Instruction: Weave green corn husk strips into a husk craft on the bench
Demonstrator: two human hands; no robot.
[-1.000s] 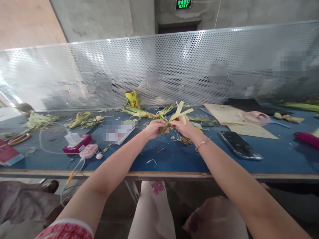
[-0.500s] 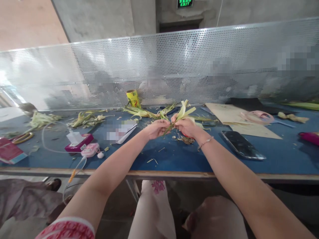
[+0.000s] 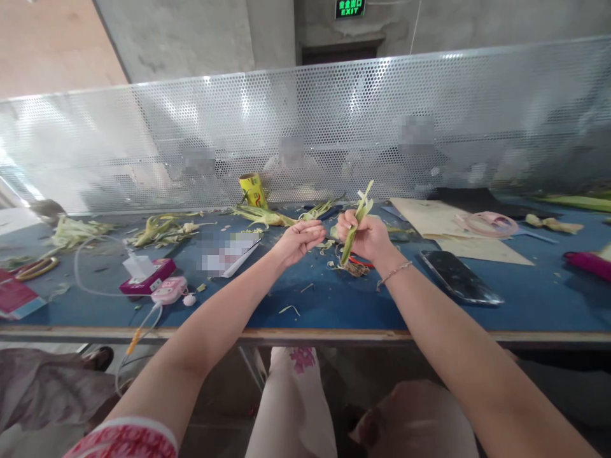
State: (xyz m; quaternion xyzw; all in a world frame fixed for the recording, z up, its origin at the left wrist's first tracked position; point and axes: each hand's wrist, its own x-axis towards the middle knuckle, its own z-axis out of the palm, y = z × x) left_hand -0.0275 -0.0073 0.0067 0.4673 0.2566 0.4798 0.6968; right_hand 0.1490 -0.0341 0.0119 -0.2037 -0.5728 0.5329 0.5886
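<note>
My right hand (image 3: 366, 234) is closed round a green and pale-yellow bundle of corn husk (image 3: 361, 207), which stands nearly upright above the blue table (image 3: 334, 299). The bundle's upper leaves spread out over the fist, and its green lower end pokes out beneath. To the left of it, apart from the bundle, my left hand (image 3: 301, 242) is open, its fingers stretched towards the right hand and nothing visible in them. Under the right hand lies a brownish, stringy clump (image 3: 356, 267) with a red piece beside it. Loose husks (image 3: 267, 216) lie behind my left hand.
A yellow cylinder (image 3: 252, 191) stands before the perforated metal screen (image 3: 334, 114). To the right are a black phone (image 3: 458, 278), beige sheets (image 3: 424, 226) and a pink ring-shaped roll (image 3: 487, 224). A tissue pack (image 3: 147, 277), a cabled pink device (image 3: 169, 289) and husk heaps (image 3: 165, 230) lie left.
My hands have drawn apart. The left has let go of the husk and straightened its fingers; the right has moved slightly right, turning the bundle more upright.
</note>
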